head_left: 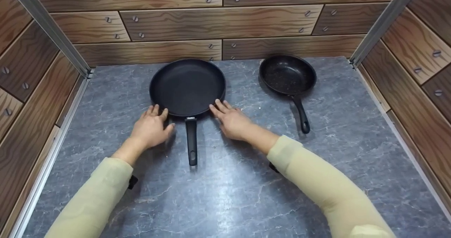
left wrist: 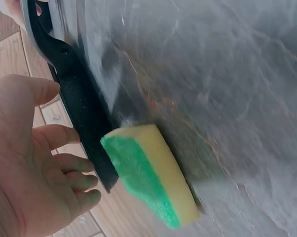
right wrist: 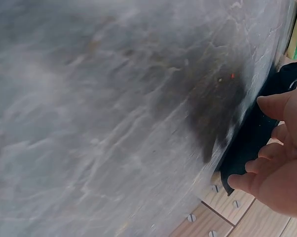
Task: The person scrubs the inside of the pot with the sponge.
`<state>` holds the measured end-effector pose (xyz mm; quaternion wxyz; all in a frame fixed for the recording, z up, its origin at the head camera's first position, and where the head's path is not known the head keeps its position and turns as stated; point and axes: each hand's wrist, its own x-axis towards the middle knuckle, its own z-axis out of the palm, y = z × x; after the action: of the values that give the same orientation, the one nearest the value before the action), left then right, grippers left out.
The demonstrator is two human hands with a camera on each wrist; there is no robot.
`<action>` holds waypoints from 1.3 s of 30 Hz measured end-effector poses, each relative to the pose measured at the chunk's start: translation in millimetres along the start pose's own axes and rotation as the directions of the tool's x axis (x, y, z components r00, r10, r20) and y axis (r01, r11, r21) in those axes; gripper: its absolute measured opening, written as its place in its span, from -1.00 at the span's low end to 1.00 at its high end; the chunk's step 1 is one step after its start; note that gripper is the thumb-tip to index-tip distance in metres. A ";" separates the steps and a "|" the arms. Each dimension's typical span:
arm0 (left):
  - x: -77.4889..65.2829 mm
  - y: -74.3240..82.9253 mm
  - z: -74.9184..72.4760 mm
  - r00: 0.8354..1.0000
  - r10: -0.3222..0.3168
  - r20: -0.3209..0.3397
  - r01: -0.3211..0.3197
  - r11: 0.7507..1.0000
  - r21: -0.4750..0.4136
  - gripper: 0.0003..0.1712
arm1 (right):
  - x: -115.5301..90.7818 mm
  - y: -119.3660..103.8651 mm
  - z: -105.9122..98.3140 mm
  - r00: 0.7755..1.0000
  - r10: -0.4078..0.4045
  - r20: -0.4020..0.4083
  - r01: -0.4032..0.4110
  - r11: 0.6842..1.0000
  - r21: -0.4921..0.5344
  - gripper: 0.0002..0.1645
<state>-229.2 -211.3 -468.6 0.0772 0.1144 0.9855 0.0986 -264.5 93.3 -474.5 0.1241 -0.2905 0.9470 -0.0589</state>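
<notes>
A large black frying pan [head_left: 187,88] lies on the grey marbled tabletop, its handle [head_left: 191,141] pointing toward me. My left hand [head_left: 149,127] is at the pan's lower left side, fingers spread and fingertips right at the rim. On the lower right side, my right hand [head_left: 234,121] has its fingertips at the rim too. Both wrist views show loosely bent fingers along the pan's outer wall. A green and yellow sponge [left wrist: 149,175] appears beside the pan in the left wrist view; part of it shows in the right wrist view. From the head view it is hidden.
A smaller black frying pan [head_left: 288,75] lies at the back right, handle angled toward me. Wood-patterned panels [head_left: 222,23] close off the back and both sides, with metal posts [head_left: 384,23] at the rear corners.
</notes>
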 end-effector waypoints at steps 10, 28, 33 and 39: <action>5.6 -17.0 -6.6 0.997 -0.053 0.052 0.055 0.998 -0.034 -0.16 | 24.9 -9.1 -7.1 0.999 0.022 0.031 -0.021 1.000 -0.016 -0.08; 12.9 -31.3 -7.8 0.995 -0.085 0.053 0.089 0.993 -0.074 -0.16 | 40.4 -13.3 -6.2 1.000 0.015 0.021 -0.016 0.998 0.058 -0.01; 15.2 -28.1 -9.8 0.993 -0.102 0.053 0.106 0.991 -0.080 -0.14 | 33.4 -9.8 -7.6 0.999 -0.029 -0.046 0.033 0.996 0.087 -0.03; 20.3 -3.9 -17.0 0.997 -0.062 -0.035 0.059 0.997 -0.057 -0.11 | 6.7 16.5 -21.5 0.991 -0.031 -0.127 0.047 0.991 0.124 -0.03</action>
<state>-252.6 -213.2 -455.6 0.0651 0.0804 0.9866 0.1260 -284.4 104.0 -458.2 0.0817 -0.2964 0.9413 -0.1396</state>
